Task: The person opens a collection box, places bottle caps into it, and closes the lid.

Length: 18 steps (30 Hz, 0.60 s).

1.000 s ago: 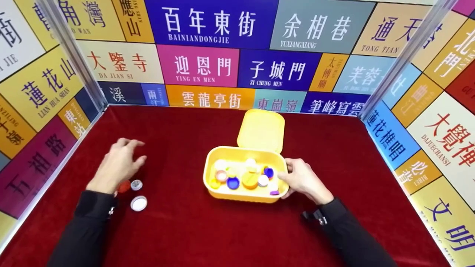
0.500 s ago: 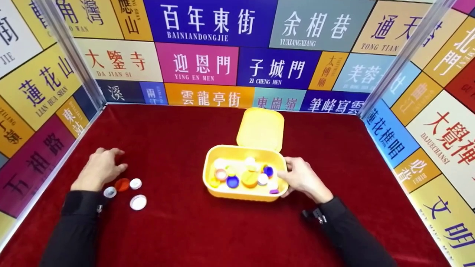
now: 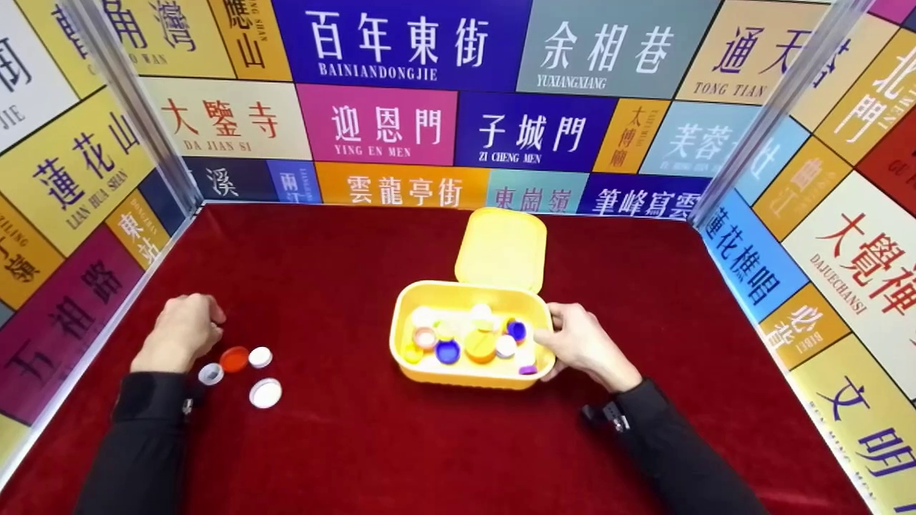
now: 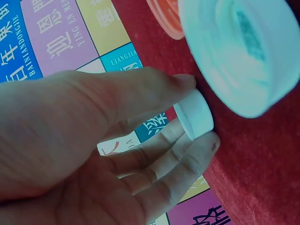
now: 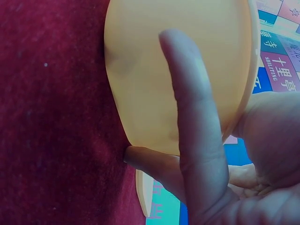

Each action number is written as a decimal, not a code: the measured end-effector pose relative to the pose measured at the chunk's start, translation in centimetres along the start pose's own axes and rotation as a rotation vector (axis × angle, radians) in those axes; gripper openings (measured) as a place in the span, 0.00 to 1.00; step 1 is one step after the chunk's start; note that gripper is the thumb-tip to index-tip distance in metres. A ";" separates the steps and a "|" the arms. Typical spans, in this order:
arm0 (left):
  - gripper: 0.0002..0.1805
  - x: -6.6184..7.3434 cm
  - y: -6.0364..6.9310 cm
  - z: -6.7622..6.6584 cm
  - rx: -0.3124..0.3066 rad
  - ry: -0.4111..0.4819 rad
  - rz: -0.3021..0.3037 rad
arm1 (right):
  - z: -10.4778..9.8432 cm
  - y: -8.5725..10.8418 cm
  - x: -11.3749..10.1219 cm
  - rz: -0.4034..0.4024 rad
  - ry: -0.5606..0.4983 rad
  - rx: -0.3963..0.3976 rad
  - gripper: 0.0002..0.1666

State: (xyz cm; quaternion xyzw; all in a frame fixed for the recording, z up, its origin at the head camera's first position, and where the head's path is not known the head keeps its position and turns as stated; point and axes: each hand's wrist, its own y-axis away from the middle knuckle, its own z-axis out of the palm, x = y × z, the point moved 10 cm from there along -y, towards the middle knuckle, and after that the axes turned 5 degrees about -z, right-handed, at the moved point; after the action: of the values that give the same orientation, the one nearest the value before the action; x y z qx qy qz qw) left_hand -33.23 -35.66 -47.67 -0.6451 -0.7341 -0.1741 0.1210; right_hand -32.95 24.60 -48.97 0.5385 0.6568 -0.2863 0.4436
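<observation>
At the left of the head view my left hand [image 3: 182, 330] is on the red cloth beside several loose bottle caps. In the left wrist view its thumb and fingertips pinch a small white bottle cap [image 4: 194, 114], which the hand hides from the head view. My right hand [image 3: 588, 345] grips the right end of the yellow box [image 3: 458, 378]. Fingers [image 5: 197, 117] lie along its outer wall in the right wrist view. Inside the box are several caps, among them an orange cap [image 3: 481, 346] and a blue cap [image 3: 447, 351].
Near my left wrist lie a red-orange cap [image 3: 234, 359], a small white cap [image 3: 260, 357], a greyish-white cap [image 3: 210, 373] and a larger white cap [image 3: 265, 393]. The box's yellow lid [image 3: 502, 250] lies behind it. Sign-printed walls [image 3: 401, 43] enclose the red table.
My left hand has moved left and toward me, uncovering the caps by its wrist, and its fingers have closed on a small white bottle cap. My right hand stays on the box.
</observation>
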 end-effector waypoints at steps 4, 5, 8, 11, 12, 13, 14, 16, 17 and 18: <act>0.08 0.0 0.0 -0.1 0.024 0.000 0.012 | 0.1 0.0 0.0 -0.004 0.005 -0.001 0.24; 0.07 0.1 0.0 -0.2 0.026 -0.001 0.014 | 0.1 0.0 0.0 -0.003 0.008 -0.002 0.24; 0.05 0.2 0.0 -0.2 0.037 0.000 0.025 | 0.1 -0.1 0.1 -0.001 0.016 0.000 0.23; 0.03 0.5 0.1 -0.3 0.045 0.006 0.039 | 0.1 -0.1 0.2 0.001 0.020 0.004 0.23; 0.03 0.7 0.1 -0.3 0.049 0.009 0.045 | 0.0 -0.1 0.2 0.002 0.019 0.006 0.23; 0.04 0.9 0.1 -0.3 0.051 0.013 0.051 | 0.0 -0.1 0.3 0.004 0.017 0.009 0.23; 0.04 1.1 0.1 -0.3 0.056 0.015 0.060 | 0.0 -0.1 0.3 0.005 0.014 0.008 0.23; 0.04 1.5 0.2 -0.4 0.073 0.018 0.075 | 0.1 -0.1 0.2 0.006 0.003 0.000 0.24; 0.05 1.8 0.2 -0.5 0.082 0.019 0.083 | 0.1 -0.1 0.2 0.011 -0.004 0.000 0.24; 0.05 2.1 0.2 -0.6 0.091 0.021 0.091 | 0.1 -0.1 0.2 0.012 -0.008 -0.003 0.24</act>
State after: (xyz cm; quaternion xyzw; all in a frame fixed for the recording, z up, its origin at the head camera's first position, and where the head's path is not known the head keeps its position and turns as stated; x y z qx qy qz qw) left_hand -33.32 -33.95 -46.27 -0.6697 -0.7098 -0.1417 0.1658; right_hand -33.00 24.60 -49.21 0.5405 0.6521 -0.2848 0.4489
